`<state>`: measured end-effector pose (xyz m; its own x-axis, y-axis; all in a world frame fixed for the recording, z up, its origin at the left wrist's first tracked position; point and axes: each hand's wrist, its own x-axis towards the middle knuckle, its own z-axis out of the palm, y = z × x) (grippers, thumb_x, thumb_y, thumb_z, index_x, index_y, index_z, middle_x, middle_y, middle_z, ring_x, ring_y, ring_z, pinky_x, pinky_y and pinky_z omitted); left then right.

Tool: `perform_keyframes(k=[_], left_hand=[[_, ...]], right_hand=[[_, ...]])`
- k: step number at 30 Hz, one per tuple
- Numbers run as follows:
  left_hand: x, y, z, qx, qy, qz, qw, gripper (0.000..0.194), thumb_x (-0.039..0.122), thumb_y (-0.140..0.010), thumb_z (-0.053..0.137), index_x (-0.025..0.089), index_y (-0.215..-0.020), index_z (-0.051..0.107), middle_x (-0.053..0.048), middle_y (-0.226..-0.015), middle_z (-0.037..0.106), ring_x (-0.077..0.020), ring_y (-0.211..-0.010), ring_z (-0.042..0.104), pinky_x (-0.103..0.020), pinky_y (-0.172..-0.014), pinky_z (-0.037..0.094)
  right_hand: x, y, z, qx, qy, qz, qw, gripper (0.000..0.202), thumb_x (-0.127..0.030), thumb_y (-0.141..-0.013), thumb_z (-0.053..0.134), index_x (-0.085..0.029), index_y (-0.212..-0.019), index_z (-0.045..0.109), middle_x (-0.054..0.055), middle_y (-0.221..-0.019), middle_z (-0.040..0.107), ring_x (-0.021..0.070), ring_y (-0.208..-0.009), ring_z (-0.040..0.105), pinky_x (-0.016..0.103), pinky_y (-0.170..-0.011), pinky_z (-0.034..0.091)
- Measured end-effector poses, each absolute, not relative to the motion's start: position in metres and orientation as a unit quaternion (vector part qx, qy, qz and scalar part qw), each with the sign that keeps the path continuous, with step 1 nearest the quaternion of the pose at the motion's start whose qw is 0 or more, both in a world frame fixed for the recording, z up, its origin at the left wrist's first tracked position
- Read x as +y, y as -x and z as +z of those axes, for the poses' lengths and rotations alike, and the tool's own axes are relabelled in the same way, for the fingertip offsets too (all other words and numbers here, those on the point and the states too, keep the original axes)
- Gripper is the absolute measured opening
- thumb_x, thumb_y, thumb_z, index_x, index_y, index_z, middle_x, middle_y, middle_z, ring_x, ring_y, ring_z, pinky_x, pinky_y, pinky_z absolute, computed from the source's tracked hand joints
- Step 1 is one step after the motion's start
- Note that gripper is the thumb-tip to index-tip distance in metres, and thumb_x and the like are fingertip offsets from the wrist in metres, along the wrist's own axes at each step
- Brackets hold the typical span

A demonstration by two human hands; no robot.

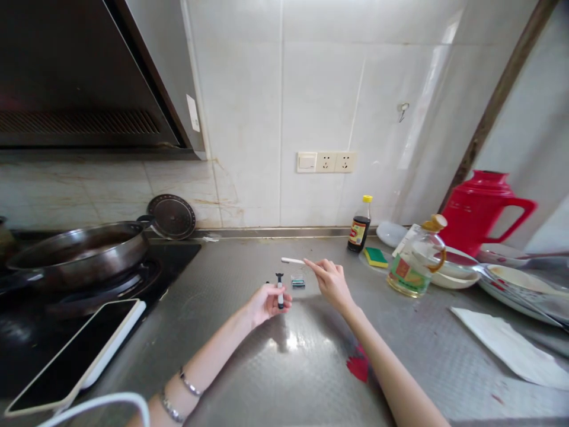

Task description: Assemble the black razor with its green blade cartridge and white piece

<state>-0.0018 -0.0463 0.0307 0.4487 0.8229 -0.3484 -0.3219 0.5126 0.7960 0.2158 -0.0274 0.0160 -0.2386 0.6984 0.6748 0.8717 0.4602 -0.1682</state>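
My left hand [270, 302] is closed on a small black-and-white handle [280, 292] with a short dark crosspiece at its top, held upright. To its right and higher, my right hand [331, 280] pinches one end of a thin white stick [292, 260], which points left. Between the hands a small teal-and-dark item [298, 283] lies on the metal counter [275, 379]. Another small dark tip shows just behind my left hand; what it belongs to is hidden.
On the left, a pan [84, 255] sits on the stove beside a large phone [75, 356] with a white cable. At right are a sauce bottle [358, 228], sponge [376, 257], glass oil jug [411, 267], red thermos [478, 207], dishes and a white paper [511, 347].
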Motion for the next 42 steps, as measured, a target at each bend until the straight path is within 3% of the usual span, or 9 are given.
perform_keyframes(k=[21, 34, 42], left_hand=[[-0.052, -0.003, 0.028, 0.369, -0.343, 0.359, 0.785, 0.003, 0.008, -0.080, 0.049, 0.011, -0.080, 0.051, -0.001, -0.056, 0.058, -0.0139, -0.049, 0.062, -0.024, -0.049, 0.052], [-0.053, -0.006, 0.025, 0.368, -0.343, 0.366, 0.783, 0.004, 0.008, -0.080, 0.049, 0.011, -0.077, 0.050, -0.001, -0.056, 0.057, -0.0134, -0.049, 0.062, -0.023, -0.049, 0.053], [-0.054, -0.008, 0.024, 0.360, -0.345, 0.368, 0.785, 0.004, 0.008, -0.079, 0.049, 0.011, -0.081, 0.050, -0.001, -0.056, 0.057, -0.0140, -0.049, 0.062, -0.024, -0.048, 0.052]], right_hand=[[-0.024, -0.215, 0.008, -0.810, 0.496, -0.066, 0.306, 0.037, -0.018, -0.089, 0.040, -0.034, -0.119, 0.055, 0.005, -0.090, 0.058, 0.0174, -0.084, 0.052, 0.031, -0.075, 0.031], [-0.020, -0.223, 0.008, -0.816, 0.463, 0.037, 0.343, 0.033, -0.019, -0.088, 0.043, -0.030, -0.115, 0.059, 0.004, -0.085, 0.061, 0.0153, -0.080, 0.056, 0.029, -0.074, 0.039], [-0.018, -0.230, 0.011, -0.809, 0.443, 0.092, 0.376, 0.031, -0.022, -0.088, 0.042, -0.022, -0.111, 0.063, 0.006, -0.082, 0.062, 0.0158, -0.075, 0.057, 0.028, -0.071, 0.043]])
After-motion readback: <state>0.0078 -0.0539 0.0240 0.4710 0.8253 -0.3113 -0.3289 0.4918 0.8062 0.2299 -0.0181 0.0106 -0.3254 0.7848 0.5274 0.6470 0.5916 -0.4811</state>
